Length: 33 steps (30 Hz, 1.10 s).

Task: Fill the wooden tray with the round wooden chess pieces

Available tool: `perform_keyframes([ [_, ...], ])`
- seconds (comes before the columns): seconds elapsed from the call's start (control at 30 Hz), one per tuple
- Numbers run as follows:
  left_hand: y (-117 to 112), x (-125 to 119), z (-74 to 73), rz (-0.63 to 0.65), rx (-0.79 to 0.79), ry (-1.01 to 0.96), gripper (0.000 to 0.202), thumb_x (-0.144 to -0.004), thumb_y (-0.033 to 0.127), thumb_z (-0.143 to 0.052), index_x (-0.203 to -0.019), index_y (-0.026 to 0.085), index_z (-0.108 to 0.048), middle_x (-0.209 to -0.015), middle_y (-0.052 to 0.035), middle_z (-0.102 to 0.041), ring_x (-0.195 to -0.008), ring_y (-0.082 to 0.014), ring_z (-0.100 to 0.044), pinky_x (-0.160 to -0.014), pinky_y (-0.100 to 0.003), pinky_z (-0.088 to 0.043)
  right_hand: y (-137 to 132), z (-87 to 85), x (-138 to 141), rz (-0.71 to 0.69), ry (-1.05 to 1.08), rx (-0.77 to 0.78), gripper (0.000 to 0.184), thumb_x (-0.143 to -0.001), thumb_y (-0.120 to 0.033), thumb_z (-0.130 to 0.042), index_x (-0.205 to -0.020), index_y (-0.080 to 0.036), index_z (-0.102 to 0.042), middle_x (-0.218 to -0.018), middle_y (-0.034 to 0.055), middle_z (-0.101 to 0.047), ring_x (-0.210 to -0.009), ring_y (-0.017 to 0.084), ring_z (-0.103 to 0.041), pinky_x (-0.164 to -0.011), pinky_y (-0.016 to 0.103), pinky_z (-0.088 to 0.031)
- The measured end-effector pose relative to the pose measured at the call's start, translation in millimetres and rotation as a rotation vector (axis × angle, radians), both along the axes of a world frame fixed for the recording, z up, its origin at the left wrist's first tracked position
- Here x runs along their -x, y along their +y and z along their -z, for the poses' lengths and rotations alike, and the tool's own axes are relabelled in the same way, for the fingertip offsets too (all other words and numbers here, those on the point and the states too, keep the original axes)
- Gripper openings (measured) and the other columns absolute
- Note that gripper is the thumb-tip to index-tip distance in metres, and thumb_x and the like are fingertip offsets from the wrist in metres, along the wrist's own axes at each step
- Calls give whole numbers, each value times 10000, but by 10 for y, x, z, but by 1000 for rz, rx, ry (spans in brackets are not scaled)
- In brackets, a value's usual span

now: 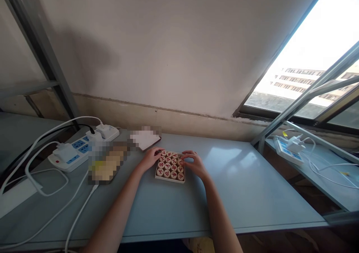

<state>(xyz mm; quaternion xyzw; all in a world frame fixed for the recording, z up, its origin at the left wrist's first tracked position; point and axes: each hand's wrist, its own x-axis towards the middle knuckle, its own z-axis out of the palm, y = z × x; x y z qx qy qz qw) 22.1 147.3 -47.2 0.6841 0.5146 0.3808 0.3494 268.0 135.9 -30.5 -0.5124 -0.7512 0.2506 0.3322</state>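
Note:
A shallow white box (170, 180) lies on the desk, filled with rows of round Chinese chess pieces (167, 166) marked in red characters. My left hand (151, 158) is at the box's upper left corner, its fingers curled against the edge. From the right side, my right hand (195, 164) reaches over the box's rim. Its thumb and index finger close on a chess piece (181, 162) in the right-hand column, and they partly cover the pieces there.
A blue-grey desk (238, 185) carries a blurred-out phone-like object (109, 164) with a charging cable, and a pale blurred item (145, 137) behind the box. A power strip (81, 148) with plugs and looping white cables takes up the left. Metal posts (280, 122) stand at both sides.

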Motion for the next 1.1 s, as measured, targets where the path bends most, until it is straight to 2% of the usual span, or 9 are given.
perform_keyframes([
  [0.2, -6, 12, -30, 23, 3, 16, 351, -786, 263, -422, -1043, 138, -625, -1121, -100, -633, -1024, -207, -574, -891, -327, -451, -27, -35, 7, -89, 205, 51, 225, -669, -400, -677, -785, -208, -681, -822, 11, -665, -832, 177, -590, -781, 293, -428],
  [0.37, 31, 30, 42, 20, -9, 14, 372, -780, 309, -426, -1047, 142, -624, -1115, -93, -637, -1033, -218, -574, -907, -338, -440, 10, -5, -112, 51, 301, 67, 273, -693, -410, -641, -848, -188, -606, -810, 17, -644, -730, 141, -569, -655, 245, -431],
  [0.5, 44, 31, 66, 24, 1, 6, 392, -778, 326, -427, -1062, 135, -619, -1129, -100, -632, -1041, -222, -575, -910, -342, -443, 44, 105, -227, 177, 93, 135, 247, -715, -420, -611, -803, -195, -559, -751, 9, -615, -681, 150, -547, -617, 253, -397],
  [0.6, 33, 26, 43, 13, -6, 22, 384, -775, 324, -425, -1047, 144, -627, -1115, -93, -639, -1029, -217, -579, -901, -334, -448, 37, 133, -221, 364, -113, -27, 214, -764, -407, -562, -842, -207, -559, -861, 27, -581, -744, 164, -532, -671, 278, -381],
  [0.67, 26, 25, 26, 13, -4, 28, 384, -774, 324, -423, -1045, 143, -627, -1114, -94, -639, -1020, -217, -581, -891, -333, -452, 11, 89, -182, 399, -170, -108, 204, -787, -394, -549, -889, -219, -576, -930, 33, -545, -800, 168, -529, -716, 290, -382],
  [0.73, 21, 26, 19, 18, 1, 28, 392, -776, 329, -420, -1053, 140, -624, -1123, -96, -634, -1029, -220, -576, -894, -339, -450, -29, 8, -131, 267, -157, -102, 193, -811, -396, -542, -896, -238, -615, -936, 27, -526, -837, 162, -527, -745, 285, -391],
  [0.8, 19, 31, 19, 24, 2, 24, 399, -778, 337, -418, -1057, 138, -622, -1131, -99, -629, -1050, -228, -566, -912, -350, -440, -77, -77, -83, 43, -131, -59, 201, -808, -421, -568, -875, -258, -664, -926, 23, -519, -889, 163, -518, -786, 279, -399],
  [0.9, 13, 39, 10, 46, 14, 6, 410, -787, 358, -415, -1077, 147, -612, -1157, -101, -616, -1080, -238, -552, -915, -360, -442, -138, -155, -37, -204, -148, 8, 242, -715, -473, -674, -849, -274, -707, -955, 26, -501, -964, 185, -491, -859, 297, -397],
  [1.1, -8, 37, -33, 42, 29, 8, 419, -781, 374, -419, -1071, 142, -613, -1139, -103, -624, -1065, -238, -563, -908, -368, -449, -145, -139, -60, -223, -147, 58, 266, -681, -463, -712, -874, -281, -706, -1029, 38, -486, -1037, 212, -459, -907, 328, -386],
])
